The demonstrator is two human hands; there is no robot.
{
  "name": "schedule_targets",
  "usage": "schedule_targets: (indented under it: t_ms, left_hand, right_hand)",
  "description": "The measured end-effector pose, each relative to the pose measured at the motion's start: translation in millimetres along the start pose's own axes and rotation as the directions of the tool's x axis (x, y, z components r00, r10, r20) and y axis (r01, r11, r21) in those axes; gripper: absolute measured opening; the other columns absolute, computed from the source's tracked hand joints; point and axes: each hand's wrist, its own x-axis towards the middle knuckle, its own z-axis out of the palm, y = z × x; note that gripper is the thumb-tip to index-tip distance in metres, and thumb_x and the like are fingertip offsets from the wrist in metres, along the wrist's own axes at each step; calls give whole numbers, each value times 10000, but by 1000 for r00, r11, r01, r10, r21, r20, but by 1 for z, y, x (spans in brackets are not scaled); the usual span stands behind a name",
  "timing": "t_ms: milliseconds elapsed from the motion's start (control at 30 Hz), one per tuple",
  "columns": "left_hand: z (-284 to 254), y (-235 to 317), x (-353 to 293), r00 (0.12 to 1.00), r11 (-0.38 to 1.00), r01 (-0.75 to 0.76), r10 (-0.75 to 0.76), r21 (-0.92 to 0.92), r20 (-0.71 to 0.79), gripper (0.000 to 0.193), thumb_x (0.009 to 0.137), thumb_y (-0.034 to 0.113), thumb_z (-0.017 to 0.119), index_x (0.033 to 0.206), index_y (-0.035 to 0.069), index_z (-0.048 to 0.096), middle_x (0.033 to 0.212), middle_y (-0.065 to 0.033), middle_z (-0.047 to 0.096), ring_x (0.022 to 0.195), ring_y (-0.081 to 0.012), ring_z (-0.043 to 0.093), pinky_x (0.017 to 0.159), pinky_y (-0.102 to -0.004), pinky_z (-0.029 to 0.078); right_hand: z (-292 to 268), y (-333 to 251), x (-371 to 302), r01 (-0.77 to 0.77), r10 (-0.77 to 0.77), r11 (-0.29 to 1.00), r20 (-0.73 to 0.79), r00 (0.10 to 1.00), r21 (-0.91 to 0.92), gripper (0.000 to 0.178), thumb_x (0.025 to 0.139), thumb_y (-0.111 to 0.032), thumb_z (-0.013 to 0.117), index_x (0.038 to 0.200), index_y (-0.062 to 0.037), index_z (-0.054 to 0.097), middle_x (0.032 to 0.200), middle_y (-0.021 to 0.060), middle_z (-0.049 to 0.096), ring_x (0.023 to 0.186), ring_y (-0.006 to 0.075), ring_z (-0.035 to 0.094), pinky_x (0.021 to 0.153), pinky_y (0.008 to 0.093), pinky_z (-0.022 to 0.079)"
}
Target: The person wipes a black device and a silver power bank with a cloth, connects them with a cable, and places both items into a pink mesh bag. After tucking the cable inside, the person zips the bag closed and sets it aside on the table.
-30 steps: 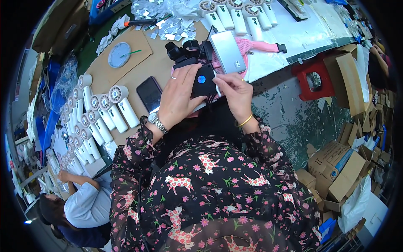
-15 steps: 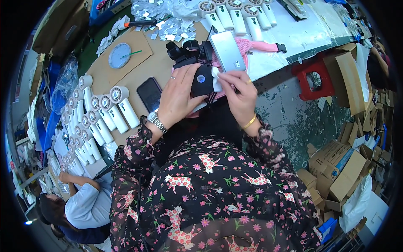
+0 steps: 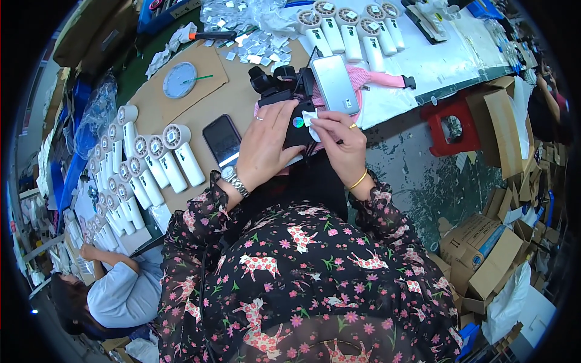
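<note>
My left hand (image 3: 266, 144) grips a black box-shaped device (image 3: 292, 134), fingers along its left side and thumb at its near edge. A small round shiny sticker (image 3: 298, 122) sits on the device's face. In my right hand (image 3: 345, 140), thumb and fingers pinch a white wipe (image 3: 308, 116) against the device's right side. Behind are black camera-like parts (image 3: 272, 80) and a pink mesh strap (image 3: 381, 78) with a black buckle. A silver power bank (image 3: 336, 85) with a cable lies on the strap. The device's underside is hidden.
A smartphone (image 3: 223, 138) lies left of my hand. Several white handheld fans (image 3: 172, 160) stand in rows at left, with more (image 3: 348, 33) at the back. Small square pieces (image 3: 260, 48) and a round lid (image 3: 180, 80) lie behind. A red stool (image 3: 452, 124), cartons (image 3: 478, 242) and a seated person (image 3: 124, 293) are around.
The view has shifted slightly, so the tabletop things appear a little lower and farther right. The right hand's wipe has moved a little over the device's face; the left hand keeps its hold.
</note>
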Motion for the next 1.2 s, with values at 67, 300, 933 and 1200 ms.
schedule_targets:
  t_ms: [67,300,933,1200]
  left_hand:
    - [0,1,0,1000,1000,-14,14,-1,3,864,704,171,877,1443,21,455,1352,-167,558,1247,-374,531,1049,-445,458]
    - [-4,3,-3,999,999,-38,37,20,7,877,712,177,875,1452,-1,439,1371,-171,547,1250,-376,528,1055,-450,453]
    - [-11,13,-5,997,995,-79,78,58,20,962,712,231,873,1490,-61,388,1466,-208,498,1396,-365,462,1183,-479,356]
    - [-16,15,-4,998,998,-52,52,20,39,951,722,236,865,1497,-45,390,1481,-204,490,1412,-361,447,1201,-479,335]
  right_hand:
    - [1,0,1,-17,17,1000,-5,1000,20,181,871,38,748,1040,-18,778,1022,122,723,878,219,705,777,289,550]
    - [-24,6,-34,86,-61,979,134,989,-186,122,891,50,729,1010,25,743,979,85,728,875,197,704,779,281,552]
    - [160,-36,269,-449,233,857,586,776,254,230,940,-77,746,1141,33,728,1027,73,723,864,142,697,795,261,599]
    - [270,-18,339,-171,0,949,541,841,266,270,934,-163,729,1144,6,740,1054,125,748,897,204,721,815,290,586]
